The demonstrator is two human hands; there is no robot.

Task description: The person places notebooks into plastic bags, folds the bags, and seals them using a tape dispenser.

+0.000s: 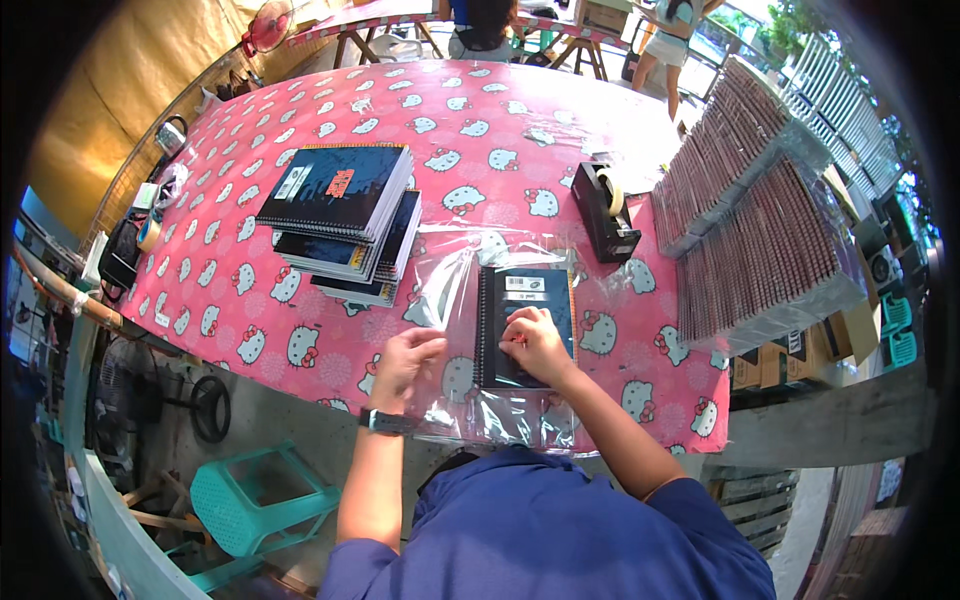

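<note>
A dark spiral-bound notebook [525, 290] lies on a sheet of clear plastic film [445, 275] near the table's front edge. My right hand [537, 348] rests over the notebook's middle with its fingers curled together. Whatever those fingertips may pinch is hidden, though a small reddish spot shows beside them. Left of the notebook, my left hand [405, 362] hovers at the film's left part, fingers loosely bent and a little apart, with nothing plainly held. A dark watch is on my left wrist.
Beyond my left hand stands a stack of spiral notebooks [345, 195]. A black tape dispenser [605, 215] sits behind the notebook to the right. Tall piles of wrapped notebooks [755, 250] line the right edge of the pink-covered table [330, 110]. A green stool [235, 500] is at lower left.
</note>
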